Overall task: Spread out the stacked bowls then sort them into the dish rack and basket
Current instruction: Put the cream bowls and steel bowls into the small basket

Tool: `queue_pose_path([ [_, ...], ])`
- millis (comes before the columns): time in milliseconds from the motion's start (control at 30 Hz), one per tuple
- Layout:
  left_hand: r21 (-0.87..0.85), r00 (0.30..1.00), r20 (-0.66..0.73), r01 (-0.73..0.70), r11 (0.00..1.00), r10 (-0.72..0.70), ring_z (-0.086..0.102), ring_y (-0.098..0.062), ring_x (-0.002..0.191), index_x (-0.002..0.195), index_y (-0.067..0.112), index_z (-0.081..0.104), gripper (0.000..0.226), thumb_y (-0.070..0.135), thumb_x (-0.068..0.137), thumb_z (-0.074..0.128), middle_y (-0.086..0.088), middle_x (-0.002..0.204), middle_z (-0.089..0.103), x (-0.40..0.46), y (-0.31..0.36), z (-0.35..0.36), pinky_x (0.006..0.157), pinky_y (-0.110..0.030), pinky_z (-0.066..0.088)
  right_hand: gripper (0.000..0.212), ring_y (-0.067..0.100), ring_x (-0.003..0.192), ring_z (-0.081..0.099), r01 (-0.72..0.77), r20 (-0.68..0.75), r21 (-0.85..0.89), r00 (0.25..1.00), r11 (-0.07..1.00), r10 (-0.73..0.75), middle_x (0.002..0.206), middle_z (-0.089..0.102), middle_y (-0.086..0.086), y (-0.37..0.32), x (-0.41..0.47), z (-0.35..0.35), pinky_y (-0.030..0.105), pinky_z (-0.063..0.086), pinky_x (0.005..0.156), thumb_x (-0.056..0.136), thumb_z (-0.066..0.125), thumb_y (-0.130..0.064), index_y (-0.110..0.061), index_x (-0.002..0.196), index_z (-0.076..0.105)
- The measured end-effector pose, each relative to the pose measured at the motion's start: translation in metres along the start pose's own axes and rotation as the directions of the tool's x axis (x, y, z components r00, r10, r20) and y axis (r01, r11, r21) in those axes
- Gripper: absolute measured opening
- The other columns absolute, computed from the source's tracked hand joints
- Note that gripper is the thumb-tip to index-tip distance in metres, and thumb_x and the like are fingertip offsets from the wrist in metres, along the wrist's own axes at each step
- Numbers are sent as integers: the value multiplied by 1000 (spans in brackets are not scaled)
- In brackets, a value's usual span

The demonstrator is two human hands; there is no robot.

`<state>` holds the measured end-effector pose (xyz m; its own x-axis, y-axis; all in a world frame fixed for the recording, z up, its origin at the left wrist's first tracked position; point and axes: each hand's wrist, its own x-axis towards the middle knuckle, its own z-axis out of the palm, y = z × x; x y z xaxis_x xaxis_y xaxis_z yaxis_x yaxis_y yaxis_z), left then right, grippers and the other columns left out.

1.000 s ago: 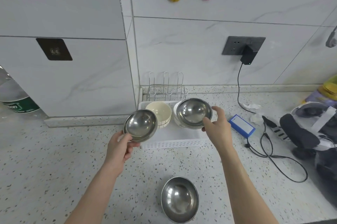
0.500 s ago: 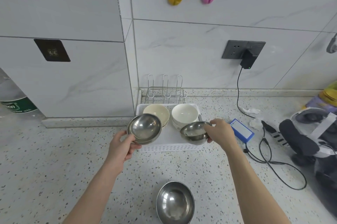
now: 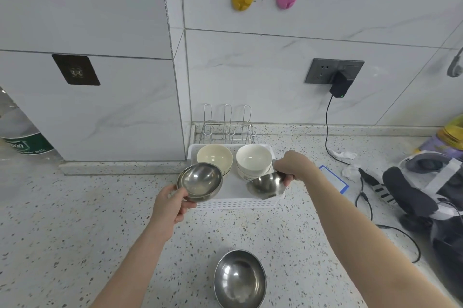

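Now the left hand [image 3: 169, 210] grips a steel bowl [image 3: 200, 181] by its near rim, fingers curled round the edge, holding it tilted just above the front left corner of the white basket [image 3: 240, 203]. Likewise the right hand [image 3: 295, 166] pinches a second steel bowl [image 3: 266, 186] by its rim over the basket's front right part. Two pale bowls [image 3: 215, 158] sit inside the basket. Behind it stands the wire rack [image 3: 227, 127]. A third steel bowl [image 3: 240, 280] rests on the desk [image 3: 75, 220], nearer the person.
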<state>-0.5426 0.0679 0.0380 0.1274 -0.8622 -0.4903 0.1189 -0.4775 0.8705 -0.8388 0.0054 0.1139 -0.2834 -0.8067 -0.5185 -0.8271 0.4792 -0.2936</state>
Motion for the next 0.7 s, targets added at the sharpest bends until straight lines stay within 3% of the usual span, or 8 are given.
queue_pose_path([
  [167,-9,1000,-22,4,1000,-4,46,-7,35,123,7,54,30,3,93,55,-27,76,70,2,-2,-1,31,-17,29,27,9,24,41,-49,128,63,991,997,40,35,51,2,-12,7,0,15,25,29,89,39,-4,-5,67,55],
  [300,-17,1000,-26,6,1000,-6,46,-7,35,124,5,54,30,4,93,56,-25,74,70,2,-4,-3,31,-17,28,24,9,27,39,-122,251,81,963,989,99,56,51,10,-18,10,2,15,21,28,95,32,-3,-4,79,50],
  [400,-22,1000,-29,5,1000,-6,46,-7,36,123,4,55,30,5,93,56,-24,72,71,3,-4,-3,31,-17,29,21,7,23,32,-174,298,71,943,982,146,59,51,12,-22,16,4,13,19,27,97,30,-5,-4,84,47],
  [700,-35,999,-30,29,999,-30,44,-11,41,127,3,53,34,5,93,56,-24,74,71,6,-8,-7,32,-18,28,18,13,21,43,-196,196,273,970,942,145,50,48,9,-19,33,24,14,24,24,94,33,-4,-3,82,45],
])
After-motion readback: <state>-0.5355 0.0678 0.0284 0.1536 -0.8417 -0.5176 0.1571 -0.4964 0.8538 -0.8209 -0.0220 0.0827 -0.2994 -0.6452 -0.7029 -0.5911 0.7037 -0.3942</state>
